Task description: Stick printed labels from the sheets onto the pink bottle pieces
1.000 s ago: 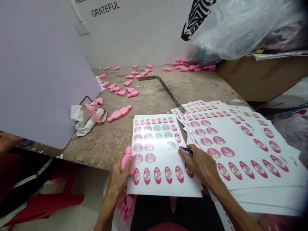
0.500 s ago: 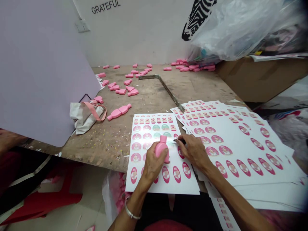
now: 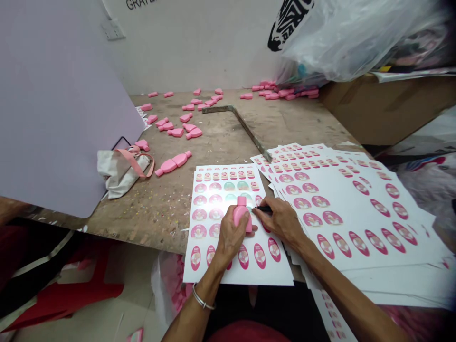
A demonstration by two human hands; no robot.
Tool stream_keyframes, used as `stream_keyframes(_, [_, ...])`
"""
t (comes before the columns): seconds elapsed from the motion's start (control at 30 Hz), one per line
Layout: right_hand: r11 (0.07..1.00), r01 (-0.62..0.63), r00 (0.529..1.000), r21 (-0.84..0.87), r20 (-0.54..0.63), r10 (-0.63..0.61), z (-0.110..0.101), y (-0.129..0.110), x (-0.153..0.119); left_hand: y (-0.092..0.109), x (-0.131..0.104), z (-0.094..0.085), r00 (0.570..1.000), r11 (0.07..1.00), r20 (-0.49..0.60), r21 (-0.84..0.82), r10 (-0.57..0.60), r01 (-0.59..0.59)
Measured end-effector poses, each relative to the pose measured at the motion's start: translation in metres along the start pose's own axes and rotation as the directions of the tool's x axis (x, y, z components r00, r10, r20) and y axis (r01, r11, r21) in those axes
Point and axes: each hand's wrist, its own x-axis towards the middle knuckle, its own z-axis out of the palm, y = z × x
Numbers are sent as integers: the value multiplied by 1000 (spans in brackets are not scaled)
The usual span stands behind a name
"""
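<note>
Wrapped in my left hand (image 3: pixel 230 232) is a small pink toy bottle (image 3: pixel 242 213), its cap end pointing away from me. My right hand (image 3: pixel 280 218) pinches a slim black tool (image 3: pixel 264 208), whose kind I cannot make out; its tip is close to the bottle's right side. Both hands are over a white sheet of pink and green stickers (image 3: pixel 199 247). Some green stickers (image 3: pixel 230 197) lie just beyond the bottle. My left fingers hide part of the bottle and some stickers.
More sticker sheets (image 3: pixel 363 237) overlap at right. A bent metal bar (image 3: pixel 245 128) lies behind them. Several pink bottles (image 3: pixel 194 133) are scattered across the wooden table (image 3: pixel 153 204). A cloth pouch (image 3: pixel 123 178) sits beside a pale panel (image 3: pixel 71 109) at left; a cardboard box (image 3: pixel 384 104) stands at back right.
My right hand has moved the black tool down and left to the bottle, closer than before. The bottle has shifted slightly upward. The whole view has shifted a little.
</note>
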Motion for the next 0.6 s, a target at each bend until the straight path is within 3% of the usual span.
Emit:
stream_keyframes(0.17, [995, 83, 992, -57, -94, -88, -3, -8, -4, 1, -2, -1, 1000, 999, -16, -36, 10, -11])
stream_keyframes(0.27, [995, 10, 994, 98, -111, 1, -17, -15, -8, 2, -3, -3, 999, 994, -39, -112, -8, 3])
stream_keyframes(0.4, [842, -231, 962, 487, -12, 271, -36, -23, -7, 3, -5, -7, 994, 947, -66, -317, -88, 63])
stream_keyframes(0.5, [764, -266, 957, 588, 65, 284, -42, -32, -4, 7, -7, -7, 991, 898, -29, -426, -134, 109])
stream_keyframes(0.6, [719, -298, 952, 628, 145, 268, -42, -42, -3, 13, -10, -6, 995, 890, 13, -445, -99, 94])
